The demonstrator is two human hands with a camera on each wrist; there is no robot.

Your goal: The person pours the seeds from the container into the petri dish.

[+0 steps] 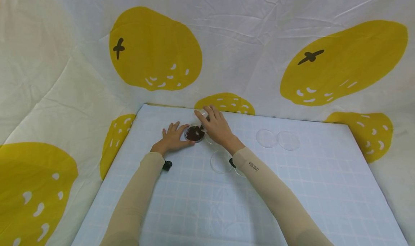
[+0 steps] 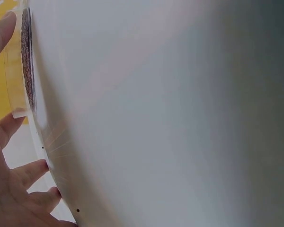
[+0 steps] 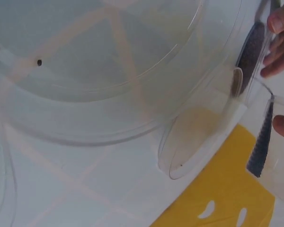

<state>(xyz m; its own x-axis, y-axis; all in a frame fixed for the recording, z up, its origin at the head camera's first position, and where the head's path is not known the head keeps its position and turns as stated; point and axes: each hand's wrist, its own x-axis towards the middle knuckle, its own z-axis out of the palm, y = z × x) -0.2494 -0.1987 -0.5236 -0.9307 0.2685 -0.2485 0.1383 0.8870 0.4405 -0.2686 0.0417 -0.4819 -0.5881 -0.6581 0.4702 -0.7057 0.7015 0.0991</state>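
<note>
A round clear petri dish with dark brown granules stands near the far edge of the table. My left hand grips its sides between thumb and index finger, the other fingers spread. In the left wrist view the granules form a brown layer along the dish's bottom. Just right of and above that dish, my right hand holds a clear container. The right wrist view shows the container tilted, dark granules lying along one side and the thumb pressed on its wall. Most of this container is hidden by my fingers.
An empty-looking clear dish sits under my right hand. Another clear dish lies nearer, partly overlapped by the right sleeve. Two clear dishes stand side by side to the right. A patterned cloth wall rises behind the table.
</note>
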